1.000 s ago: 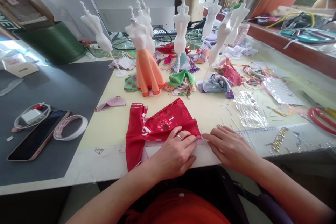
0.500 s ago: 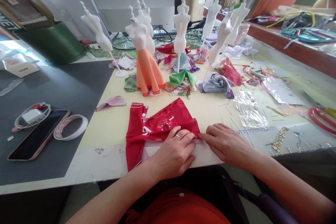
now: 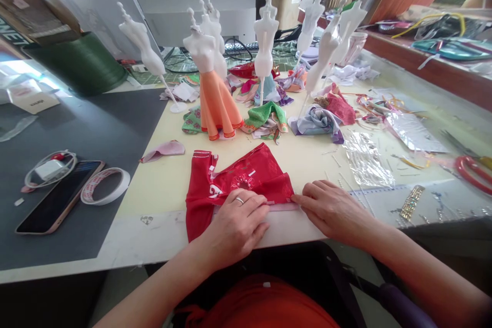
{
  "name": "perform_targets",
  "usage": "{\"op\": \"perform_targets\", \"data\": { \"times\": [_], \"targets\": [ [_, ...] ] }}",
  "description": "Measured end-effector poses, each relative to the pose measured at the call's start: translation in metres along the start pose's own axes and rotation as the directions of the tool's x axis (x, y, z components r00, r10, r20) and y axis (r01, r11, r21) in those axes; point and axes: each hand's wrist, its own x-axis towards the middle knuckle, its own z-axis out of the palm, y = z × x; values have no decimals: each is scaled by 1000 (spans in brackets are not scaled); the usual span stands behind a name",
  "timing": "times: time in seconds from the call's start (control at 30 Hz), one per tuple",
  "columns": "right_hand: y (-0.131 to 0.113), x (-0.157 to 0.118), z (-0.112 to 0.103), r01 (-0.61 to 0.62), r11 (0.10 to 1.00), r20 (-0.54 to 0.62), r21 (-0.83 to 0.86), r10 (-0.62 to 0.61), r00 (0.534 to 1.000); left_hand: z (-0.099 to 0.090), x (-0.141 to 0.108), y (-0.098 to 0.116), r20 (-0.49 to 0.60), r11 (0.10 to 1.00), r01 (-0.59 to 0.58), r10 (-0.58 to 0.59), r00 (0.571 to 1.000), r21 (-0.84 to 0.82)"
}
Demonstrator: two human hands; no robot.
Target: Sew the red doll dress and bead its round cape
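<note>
A small red doll garment [image 3: 265,169], with white printed patterns and beaded trim, lies spread on the table in front of me. My left hand [image 3: 236,220], with a ring on one finger, rests on its near edge, fingers lying together over the cloth and thumb lower down. At the right corner, the fingertips of my right hand [image 3: 330,210] are pressed together on the hem. A strip of pale lining [image 3: 282,207] shows along that edge between the hands. My left hand covers part of the garment's lower side.
White doll mannequins [image 3: 265,36] stand behind, one in an orange skirt [image 3: 217,102], among cloth scraps. Left are a phone [image 3: 57,200], tape roll [image 3: 105,187] and charger [image 3: 49,169]. Right are a silvery sheet [image 3: 367,159], bead strips [image 3: 412,202] and red-handled scissors [image 3: 467,174].
My left hand has slid left along the near edge, uncovering more of the hem and the lining. My right hand stays at the right corner.
</note>
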Motion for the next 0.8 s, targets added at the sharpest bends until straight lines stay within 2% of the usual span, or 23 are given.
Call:
{"op": "perform_targets", "data": {
  "times": [0.2,0.5,0.8],
  "targets": [
    [-2,1,0,1,1000,-34,4,-1,999,2,-4,-12,55,996,11,-16,998,92],
    [-5,3,-1,-17,999,-41,-29,16,999,5,8,-11,125,972,-49,21,992,230],
    [-5,5,2,-19,998,-50,-63,16,999,7,9,-9,76,985,21,-34,997,170]
  ]
}}
